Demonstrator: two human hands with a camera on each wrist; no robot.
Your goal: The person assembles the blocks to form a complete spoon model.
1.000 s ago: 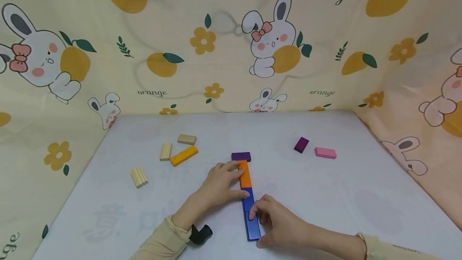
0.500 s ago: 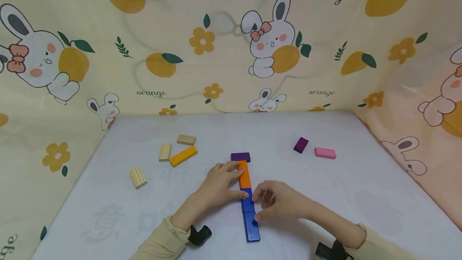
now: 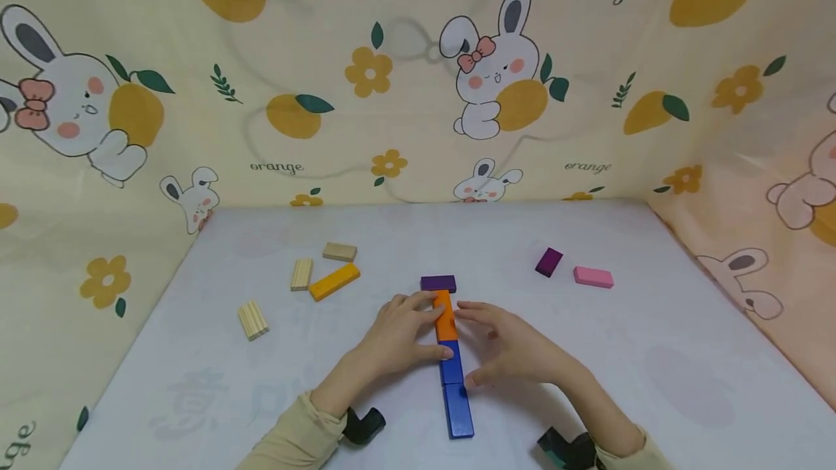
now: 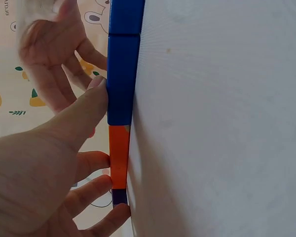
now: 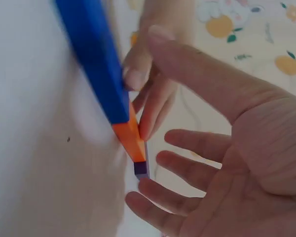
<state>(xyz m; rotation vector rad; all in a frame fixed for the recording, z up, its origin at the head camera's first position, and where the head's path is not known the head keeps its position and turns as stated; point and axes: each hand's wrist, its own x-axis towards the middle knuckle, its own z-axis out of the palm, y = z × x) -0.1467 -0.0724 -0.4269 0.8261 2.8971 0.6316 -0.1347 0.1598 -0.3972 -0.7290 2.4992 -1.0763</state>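
Note:
A straight row of blocks runs away from me: a near blue block (image 3: 459, 413), a second blue block (image 3: 453, 371), then an orange block (image 3: 447, 326). Across its far end lies a dark purple block (image 3: 438, 283). From the left, my left hand (image 3: 397, 338) rests its fingertips on the orange block and its thumb on the second blue block. My right hand (image 3: 519, 348) is spread along the row's right side, its fingers level with the orange block and its thumb near the joint between the blue blocks. In the right wrist view nothing lies between its thumb and fingers (image 5: 187, 170).
Several loose blocks lie back left: a yellow block (image 3: 334, 282) and plain wooden blocks, one (image 3: 252, 320) nearer me. At the back right sit a maroon block (image 3: 549, 262) and a pink block (image 3: 593, 277). A printed cloth (image 3: 405, 93) stands behind the white table (image 3: 653, 383).
My right hand has moved forward along the row from the near blue block to beside the orange block, and its fingers have straightened. The left hand has stayed in place.

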